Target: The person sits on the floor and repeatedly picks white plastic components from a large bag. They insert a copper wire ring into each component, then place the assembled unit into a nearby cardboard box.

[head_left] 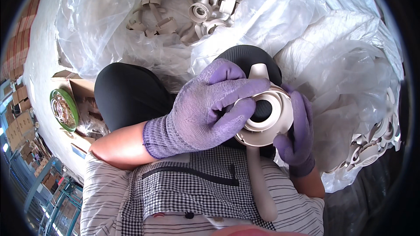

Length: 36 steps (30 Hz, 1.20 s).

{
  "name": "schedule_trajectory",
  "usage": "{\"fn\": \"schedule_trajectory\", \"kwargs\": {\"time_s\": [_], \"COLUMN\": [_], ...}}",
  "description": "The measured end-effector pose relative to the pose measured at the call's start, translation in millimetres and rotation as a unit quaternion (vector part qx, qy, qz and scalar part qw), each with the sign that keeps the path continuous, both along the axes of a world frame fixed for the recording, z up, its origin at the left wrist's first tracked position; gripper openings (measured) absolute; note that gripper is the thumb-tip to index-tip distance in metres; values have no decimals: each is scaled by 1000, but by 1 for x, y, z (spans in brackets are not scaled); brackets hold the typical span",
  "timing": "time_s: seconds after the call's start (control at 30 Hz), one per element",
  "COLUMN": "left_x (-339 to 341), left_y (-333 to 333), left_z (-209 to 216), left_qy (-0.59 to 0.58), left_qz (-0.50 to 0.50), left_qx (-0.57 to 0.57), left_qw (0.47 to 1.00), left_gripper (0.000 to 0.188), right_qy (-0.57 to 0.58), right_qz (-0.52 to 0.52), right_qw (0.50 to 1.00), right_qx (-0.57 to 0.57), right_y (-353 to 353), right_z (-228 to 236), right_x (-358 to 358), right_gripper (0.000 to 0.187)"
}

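Above my lap I hold a beige plastic ring-shaped part [286, 122] with a long handle pointing toward me and a short tab on its far side. My left hand [210, 105], in a purple knit glove, has its thumb and fingers closed on the left rim of the inner ring. On the other side my right hand [299, 129], gloved the same way, wraps the outer rim between thumb and fingers. My dark trouser knee shows through the round hole. Some right fingertips are hidden behind the part.
Ahead lies a plastic-lined container with many similar beige parts [200, 12]. More beige pieces [372, 148] sit in a clear bag [345, 78] at the right. A green round bowl [64, 110] with thin scraps stands by an open cardboard box [83, 88] at the left.
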<state>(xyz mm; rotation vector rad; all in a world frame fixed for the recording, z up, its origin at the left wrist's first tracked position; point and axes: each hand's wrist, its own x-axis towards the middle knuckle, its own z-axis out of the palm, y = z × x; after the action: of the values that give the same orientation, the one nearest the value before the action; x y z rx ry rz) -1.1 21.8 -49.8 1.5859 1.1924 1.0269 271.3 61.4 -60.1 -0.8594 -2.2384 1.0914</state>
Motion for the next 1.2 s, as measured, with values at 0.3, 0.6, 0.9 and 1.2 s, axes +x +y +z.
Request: {"fn": "schedule_trajectory", "kwargs": {"time_s": [0.3,0.6,0.9,1.2], "left_x": [-1,6,20,17], "left_y": [1,6,14,12], "left_z": [-7,-10,-34,-35], "left_qy": [126,209,145,89], "left_qz": [-12,5,38,31], "left_qx": [125,150,192,241], "left_qw": [984,966,970,966], "left_gripper": [110,80,87,95], "right_qy": [-93,15,24,49], "right_qz": [40,63,60,29], "right_qw": [992,997,997,990], "right_qx": [77,-49,-49,-125], "right_y": [21,37,33,23], "right_z": [2,1,-20,-16], "right_x": [-5,-18,-19,-27], "right_gripper": [106,106,109,118]}}
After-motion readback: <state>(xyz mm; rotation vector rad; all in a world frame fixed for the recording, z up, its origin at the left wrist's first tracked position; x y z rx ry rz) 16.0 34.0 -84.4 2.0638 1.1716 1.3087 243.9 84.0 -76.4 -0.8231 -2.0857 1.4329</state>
